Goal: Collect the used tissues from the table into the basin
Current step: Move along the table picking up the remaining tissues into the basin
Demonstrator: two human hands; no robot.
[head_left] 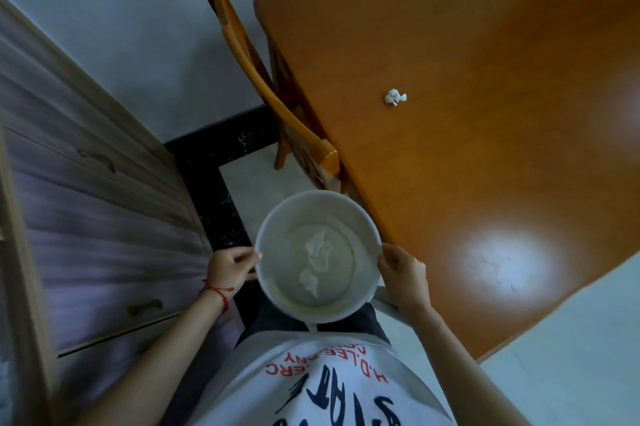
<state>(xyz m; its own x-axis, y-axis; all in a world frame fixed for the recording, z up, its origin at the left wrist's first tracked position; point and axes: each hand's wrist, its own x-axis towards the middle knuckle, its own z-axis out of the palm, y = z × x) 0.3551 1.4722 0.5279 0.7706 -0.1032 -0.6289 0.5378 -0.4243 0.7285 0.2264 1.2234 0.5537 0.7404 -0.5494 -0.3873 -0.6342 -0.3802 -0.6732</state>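
I hold a round white basin (pixel 277 217) in front of my body, just off the near left edge of the orange wooden table (pixel 485 148). My left hand (pixel 230 268) grips its left rim and my right hand (pixel 401 271) grips its right rim. Two crumpled white tissues (pixel 317 252) lie on the basin's bottom. One small crumpled tissue (pixel 394 97) sits alone on the tabletop, well beyond the basin and to its right.
A wooden chair (pixel 263 79) is tucked against the table's left side, beyond the basin. A purple cabinet with drawers and handles (pixel 104 217) stands on the left. Pale floor with a dark border (pixel 214 190) runs between them.
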